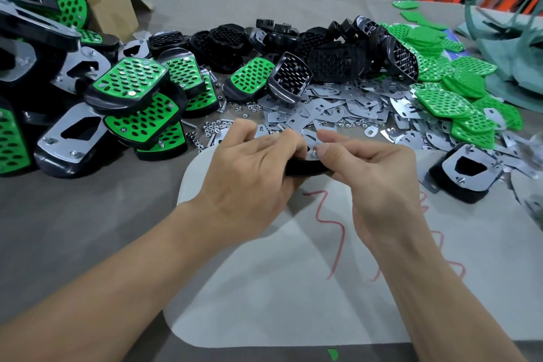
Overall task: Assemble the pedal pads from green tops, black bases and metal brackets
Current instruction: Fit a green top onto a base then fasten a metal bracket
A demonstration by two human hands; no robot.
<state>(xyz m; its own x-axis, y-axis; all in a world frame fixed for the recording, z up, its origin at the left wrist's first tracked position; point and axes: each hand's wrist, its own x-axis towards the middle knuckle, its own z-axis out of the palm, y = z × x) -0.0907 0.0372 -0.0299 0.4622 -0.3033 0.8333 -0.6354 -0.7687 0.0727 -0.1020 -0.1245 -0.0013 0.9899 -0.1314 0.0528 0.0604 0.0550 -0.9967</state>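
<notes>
My left hand [249, 173] grips a black pedal base [305, 167] held just above the table, bracket side up. My right hand [370, 173] holds the base's right edge, and its thumb and forefinger pinch at a small screw [313, 153] standing out of the metal bracket on top. Most of the bracket is hidden behind my fingers. Loose metal brackets [338, 109] and small nuts lie in a heap just beyond my hands. Black bases [323, 50] are piled behind them, and green tops [458, 97] lie at the right.
Finished green-and-black pedal pads [129, 103] are stacked at the left, by an open cardboard box [114, 9]. One base with a bracket [464, 170] lies at my right. A white sheet with red marks [293, 273] covers the near table. Cartons and orange stools stand behind.
</notes>
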